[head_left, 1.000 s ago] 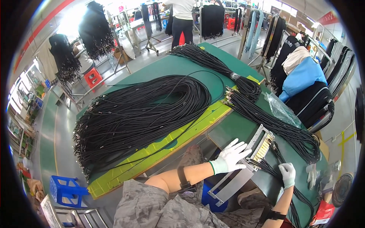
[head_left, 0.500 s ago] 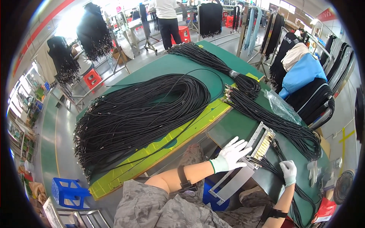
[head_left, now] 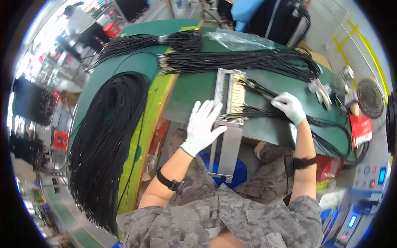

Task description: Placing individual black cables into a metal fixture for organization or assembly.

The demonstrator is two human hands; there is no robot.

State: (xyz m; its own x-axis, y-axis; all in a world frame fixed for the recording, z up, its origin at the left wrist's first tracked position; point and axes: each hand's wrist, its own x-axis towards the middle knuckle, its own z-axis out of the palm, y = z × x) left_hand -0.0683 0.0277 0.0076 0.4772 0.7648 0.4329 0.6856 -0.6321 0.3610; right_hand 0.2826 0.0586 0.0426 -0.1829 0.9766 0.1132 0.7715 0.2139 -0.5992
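Observation:
My left hand (head_left: 203, 127), in a white glove, is spread flat at the left side of a metal fixture (head_left: 232, 142) and holds nothing. The fixture has a slotted rail and a row of yellowish blocks (head_left: 237, 97), and part of it juts past the table's near edge. Two groups of black cables (head_left: 261, 88) run to the right from the blocks. My right hand (head_left: 290, 108), also gloved, is closed with bent fingers on the upper group of cables. Its grip partly hides them.
A large heap of black cables (head_left: 109, 120) lies on the left table beside a yellow-taped edge (head_left: 155, 101). Across the back stretches another cable bundle (head_left: 235, 60), with clear plastic (head_left: 240, 41) behind it. A fan (head_left: 370, 98) and red package (head_left: 361, 130) are at right.
The view has swung to the right. My left hand has come away from the fixture's blocks to its left side, fingers spread wider. My right hand stays closed at the cables.

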